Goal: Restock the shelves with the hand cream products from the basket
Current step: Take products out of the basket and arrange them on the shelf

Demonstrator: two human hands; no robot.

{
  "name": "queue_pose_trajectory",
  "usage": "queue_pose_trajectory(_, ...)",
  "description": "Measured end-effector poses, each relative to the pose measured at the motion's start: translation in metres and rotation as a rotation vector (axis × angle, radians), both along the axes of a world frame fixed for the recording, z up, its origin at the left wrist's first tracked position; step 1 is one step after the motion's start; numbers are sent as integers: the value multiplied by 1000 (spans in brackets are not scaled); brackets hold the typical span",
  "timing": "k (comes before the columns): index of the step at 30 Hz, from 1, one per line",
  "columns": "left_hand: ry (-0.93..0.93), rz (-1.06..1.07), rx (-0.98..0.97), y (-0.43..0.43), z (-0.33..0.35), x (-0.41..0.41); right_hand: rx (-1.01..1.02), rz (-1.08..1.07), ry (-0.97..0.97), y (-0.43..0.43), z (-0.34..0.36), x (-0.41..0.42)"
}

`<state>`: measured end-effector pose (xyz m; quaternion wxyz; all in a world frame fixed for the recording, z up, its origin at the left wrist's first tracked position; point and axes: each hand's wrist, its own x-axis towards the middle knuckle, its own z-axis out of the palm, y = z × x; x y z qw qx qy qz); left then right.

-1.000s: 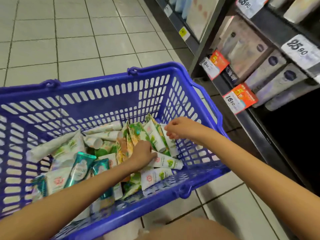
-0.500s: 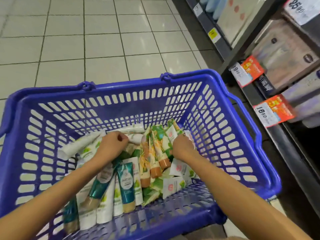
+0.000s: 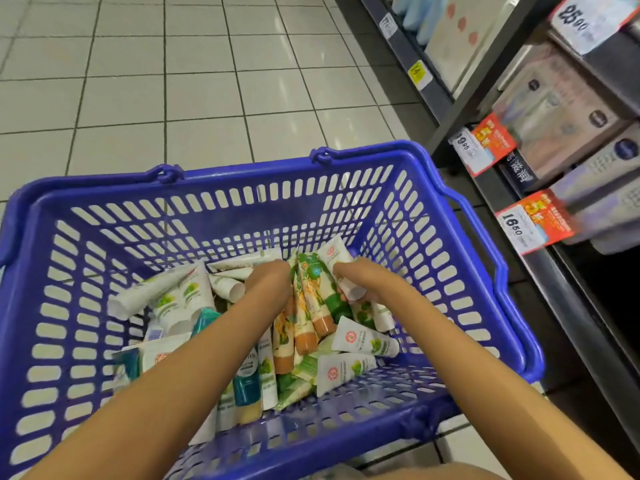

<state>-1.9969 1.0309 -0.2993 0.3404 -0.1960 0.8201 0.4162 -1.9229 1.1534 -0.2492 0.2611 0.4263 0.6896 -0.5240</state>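
A blue plastic basket (image 3: pixel 460 216) holds several hand cream tubes (image 3: pixel 349 368), white, green, orange and teal, lying in a loose pile. My right hand (image 3: pixel 356 275) is deep in the basket and grips a white tube with a red logo (image 3: pixel 337 256), cap end toward me. My left hand (image 3: pixel 272 277) is just left of it, pressed against a bunch of upright green and orange tubes (image 3: pixel 308 296). Its fingers point down into the pile and are hidden.
Dark store shelves (image 3: pixel 540 282) run along the right, with boxed products (image 3: pixel 554 109) and price tags (image 3: pixel 533 226) on the edges. The lowest shelf bay at the right is dark. White floor tiles (image 3: pixel 173 81) stretch beyond the basket.
My left hand has moved right, from the white tubes to the upright green and orange ones. My right hand has taken up a white tube. The view has shifted slightly.
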Motion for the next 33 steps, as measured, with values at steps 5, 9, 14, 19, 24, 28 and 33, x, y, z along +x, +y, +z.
queue_pose_trajectory(5,-130,290,334,-13,20,22,-243,-208,165,3,32,15)
queue_pose_trajectory(9,-115,37,499,-46,50,55,-344,-202,307,14,58,41)
queue_pose_trajectory(14,10,-261,786,-49,96,76,-531,-266,516,30,79,78)
queue_pose_trajectory(19,8,-382,933,-7,140,99,-583,-364,654,53,106,126)
queue_pose_trajectory(24,65,-586,1043,56,177,156,-496,-513,805,82,149,208)
queue_pose_trajectory(28,-123,-740,1260,105,188,213,-361,-613,980,93,178,296)
queue_pose_trajectory(33,-222,-1011,1319,173,201,302,13,-738,1128,84,199,415)
